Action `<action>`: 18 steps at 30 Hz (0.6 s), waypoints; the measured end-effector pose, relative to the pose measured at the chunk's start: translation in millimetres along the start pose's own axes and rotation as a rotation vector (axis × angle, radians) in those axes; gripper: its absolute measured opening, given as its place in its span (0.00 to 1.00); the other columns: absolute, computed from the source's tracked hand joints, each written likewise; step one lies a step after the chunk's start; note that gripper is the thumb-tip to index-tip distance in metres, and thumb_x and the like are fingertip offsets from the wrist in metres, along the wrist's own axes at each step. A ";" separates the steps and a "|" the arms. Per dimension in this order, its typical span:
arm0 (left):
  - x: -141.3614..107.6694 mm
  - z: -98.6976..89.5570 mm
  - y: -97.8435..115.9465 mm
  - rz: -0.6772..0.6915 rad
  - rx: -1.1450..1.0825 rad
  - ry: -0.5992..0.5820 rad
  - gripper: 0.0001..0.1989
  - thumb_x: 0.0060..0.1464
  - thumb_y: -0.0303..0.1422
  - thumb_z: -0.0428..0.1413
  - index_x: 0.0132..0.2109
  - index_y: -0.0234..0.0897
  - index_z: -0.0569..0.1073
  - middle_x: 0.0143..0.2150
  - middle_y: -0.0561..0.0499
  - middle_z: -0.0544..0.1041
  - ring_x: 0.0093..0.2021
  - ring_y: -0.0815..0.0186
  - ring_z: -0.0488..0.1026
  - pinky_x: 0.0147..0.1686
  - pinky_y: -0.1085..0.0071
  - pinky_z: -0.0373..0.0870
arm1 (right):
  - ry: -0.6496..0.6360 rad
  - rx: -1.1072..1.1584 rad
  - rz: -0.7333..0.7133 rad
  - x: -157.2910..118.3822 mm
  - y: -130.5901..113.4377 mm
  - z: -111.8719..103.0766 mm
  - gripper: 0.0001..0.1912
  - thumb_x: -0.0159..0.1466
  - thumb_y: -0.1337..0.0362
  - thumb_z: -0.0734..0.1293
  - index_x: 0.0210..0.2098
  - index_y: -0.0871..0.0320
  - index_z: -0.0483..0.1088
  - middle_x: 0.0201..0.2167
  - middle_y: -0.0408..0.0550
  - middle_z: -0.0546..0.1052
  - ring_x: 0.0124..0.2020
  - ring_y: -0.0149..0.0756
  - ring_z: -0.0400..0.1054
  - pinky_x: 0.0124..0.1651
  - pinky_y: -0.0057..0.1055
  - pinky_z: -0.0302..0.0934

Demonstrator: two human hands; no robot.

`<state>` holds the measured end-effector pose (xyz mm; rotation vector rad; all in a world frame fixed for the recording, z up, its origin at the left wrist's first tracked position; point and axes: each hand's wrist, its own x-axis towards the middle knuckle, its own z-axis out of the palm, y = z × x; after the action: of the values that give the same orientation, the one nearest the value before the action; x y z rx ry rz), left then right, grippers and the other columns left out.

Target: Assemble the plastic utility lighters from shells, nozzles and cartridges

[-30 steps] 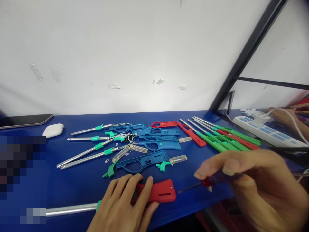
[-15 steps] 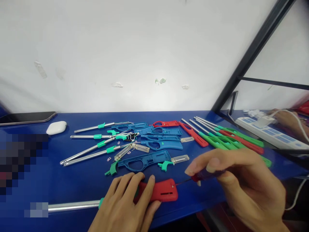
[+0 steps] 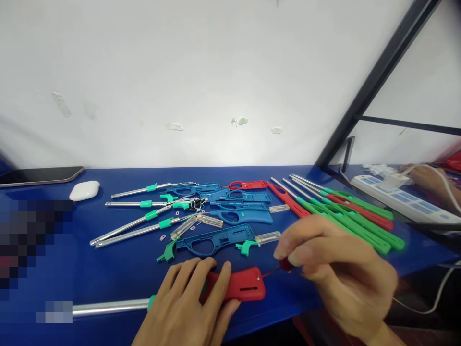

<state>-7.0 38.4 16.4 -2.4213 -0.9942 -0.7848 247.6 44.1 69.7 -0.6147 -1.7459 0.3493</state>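
Note:
A red gas lighter (image 3: 245,284) with a long metal tube lies across the front of the blue table, its tube pointing left. My left hand (image 3: 187,305) rests over its middle, fingers wrapped over the handle and pressing it down. In my right hand (image 3: 342,274) a screwdriver (image 3: 285,264) with a dark red handle is pinched between thumb and fingers. Its thin shaft reaches left to the handle's right end, at a small pale spot. Just behind lie an opened blue lighter shell (image 3: 219,240), a green trigger (image 3: 247,247) and a clear fuel tank (image 3: 268,238).
Loose metal tubes (image 3: 129,230) and more blue shells lie behind my left hand. Whole green and red lighters (image 3: 360,226) lie at the right. A white case (image 3: 84,191) and a phone (image 3: 43,175) sit at the far left. A power strip (image 3: 403,197) shows beyond the black frame.
My right hand has shifted left and its grip on the screwdriver is more upright, with the fingers curled differently. The left hand and the red lighter stay put.

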 end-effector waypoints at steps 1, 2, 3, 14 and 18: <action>0.5 0.2 0.2 -0.001 -0.003 0.000 0.19 0.78 0.38 0.45 0.59 0.42 0.80 0.49 0.47 0.87 0.45 0.56 0.85 0.40 0.61 0.82 | 0.017 -0.023 0.005 0.4 0.6 2.2 0.09 0.75 0.62 0.72 0.52 0.44 0.83 0.36 0.42 0.86 0.35 0.37 0.78 0.34 0.33 0.76; 1.0 0.1 0.4 -0.006 -0.006 0.000 0.19 0.78 0.38 0.46 0.59 0.42 0.80 0.50 0.47 0.87 0.45 0.56 0.85 0.40 0.61 0.82 | 0.027 -0.043 0.017 0.9 0.6 4.0 0.09 0.74 0.61 0.73 0.52 0.44 0.83 0.38 0.42 0.86 0.37 0.38 0.79 0.36 0.34 0.77; 1.5 -0.3 0.6 -0.011 -0.013 -0.003 0.19 0.78 0.38 0.46 0.59 0.42 0.80 0.50 0.47 0.87 0.45 0.56 0.85 0.40 0.61 0.82 | 0.024 -0.056 0.044 1.3 0.1 5.4 0.11 0.74 0.61 0.73 0.54 0.44 0.83 0.42 0.43 0.86 0.40 0.39 0.80 0.40 0.35 0.78; -1.1 -1.3 2.3 -0.018 -0.020 -0.009 0.19 0.78 0.39 0.45 0.59 0.43 0.80 0.49 0.48 0.86 0.45 0.56 0.84 0.41 0.61 0.82 | -0.051 0.008 0.065 -1.7 -3.8 6.8 0.19 0.77 0.67 0.68 0.62 0.43 0.80 0.45 0.47 0.83 0.40 0.38 0.78 0.38 0.33 0.76; 0.2 -1.3 1.9 -0.012 -0.014 -0.023 0.19 0.78 0.39 0.45 0.60 0.43 0.79 0.50 0.48 0.86 0.46 0.56 0.84 0.42 0.61 0.81 | -0.018 -0.055 -0.020 1.6 -6.7 4.2 0.17 0.72 0.69 0.74 0.57 0.46 0.83 0.39 0.43 0.80 0.38 0.34 0.77 0.38 0.28 0.76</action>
<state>-5.9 36.5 17.2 -2.4435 -1.0167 -0.7718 241.8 40.0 73.5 -0.6346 -1.7824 0.2941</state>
